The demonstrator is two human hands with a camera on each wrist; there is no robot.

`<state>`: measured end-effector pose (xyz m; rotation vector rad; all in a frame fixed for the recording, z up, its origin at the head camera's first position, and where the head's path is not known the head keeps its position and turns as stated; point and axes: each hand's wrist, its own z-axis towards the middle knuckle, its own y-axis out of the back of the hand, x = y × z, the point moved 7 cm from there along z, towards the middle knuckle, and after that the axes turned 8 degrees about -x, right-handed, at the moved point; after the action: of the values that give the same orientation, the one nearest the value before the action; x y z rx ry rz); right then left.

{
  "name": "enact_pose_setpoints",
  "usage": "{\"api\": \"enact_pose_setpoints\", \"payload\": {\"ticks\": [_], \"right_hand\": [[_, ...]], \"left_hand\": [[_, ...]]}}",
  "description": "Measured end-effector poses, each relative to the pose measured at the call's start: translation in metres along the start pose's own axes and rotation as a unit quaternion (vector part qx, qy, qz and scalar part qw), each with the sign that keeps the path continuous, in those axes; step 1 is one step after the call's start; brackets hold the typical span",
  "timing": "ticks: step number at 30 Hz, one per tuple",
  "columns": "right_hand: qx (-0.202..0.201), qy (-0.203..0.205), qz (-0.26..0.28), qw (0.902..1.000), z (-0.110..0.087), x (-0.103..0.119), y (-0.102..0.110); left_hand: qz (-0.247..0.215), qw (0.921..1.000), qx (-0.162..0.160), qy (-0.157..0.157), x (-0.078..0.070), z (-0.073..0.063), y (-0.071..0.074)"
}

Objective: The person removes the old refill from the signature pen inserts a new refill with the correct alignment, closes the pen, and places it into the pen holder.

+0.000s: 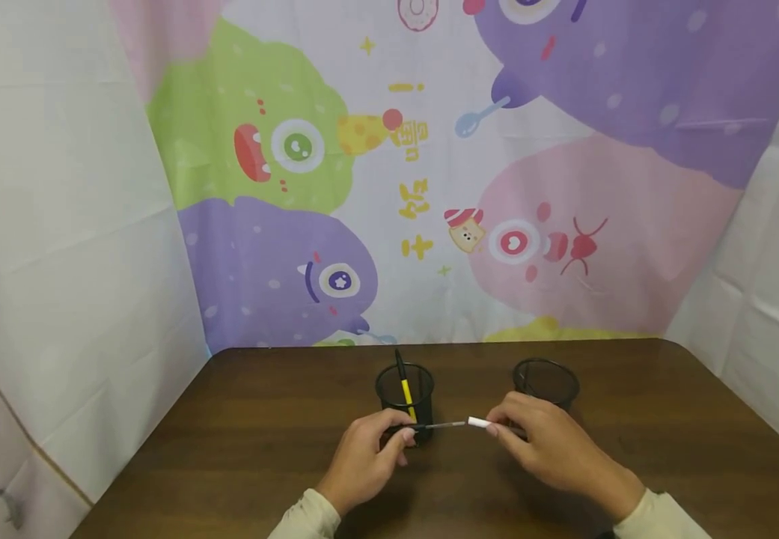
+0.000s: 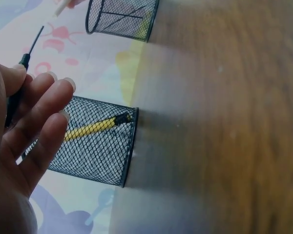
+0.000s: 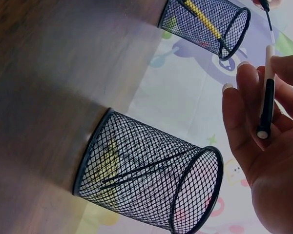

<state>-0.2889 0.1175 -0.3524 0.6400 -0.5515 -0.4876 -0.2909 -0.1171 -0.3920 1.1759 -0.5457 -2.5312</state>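
Note:
My left hand (image 1: 365, 457) pinches a black pen piece (image 2: 14, 100) between thumb and fingers, and a thin refill (image 1: 446, 424) sticks out of it to the right. My right hand (image 1: 557, 449) grips a pen barrel (image 3: 267, 102), white at the front, black further back. Its white end faces the refill's tip, with a small gap between them. Behind my left hand stands a black mesh cup (image 2: 97, 165) with a yellow and black pen (image 1: 405, 389) in it. A second mesh cup (image 3: 146, 146), behind my right hand, holds thin dark sticks (image 3: 146, 168).
Both cups stand on a dark brown wooden table (image 1: 261, 419). Beyond its back edge hangs a cloth printed with cartoon monsters (image 1: 429, 299). White cloth walls (image 1: 79, 262) close off the left and right sides.

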Motion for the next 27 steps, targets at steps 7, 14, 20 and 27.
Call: {"api": "enact_pose_setpoints", "payload": {"ticks": [7,14,20,27], "right_hand": [[-0.002,-0.009,-0.012,0.9999,-0.002,0.000,-0.001],[0.016,-0.038,-0.041,0.9983,-0.002,-0.004,-0.003],[0.049,-0.048,-0.056,0.9961,-0.004,-0.004,-0.008],[0.081,-0.049,-0.071,0.9930,-0.006,-0.004,-0.015]], "left_hand": [[-0.001,1.0000,-0.007,-0.002,0.000,0.000,0.000],[-0.002,0.9999,-0.010,-0.004,-0.002,0.001,0.000],[-0.004,0.9999,-0.005,-0.011,-0.004,0.001,0.000],[0.007,0.9997,-0.006,-0.021,-0.005,0.000,-0.001]]}}
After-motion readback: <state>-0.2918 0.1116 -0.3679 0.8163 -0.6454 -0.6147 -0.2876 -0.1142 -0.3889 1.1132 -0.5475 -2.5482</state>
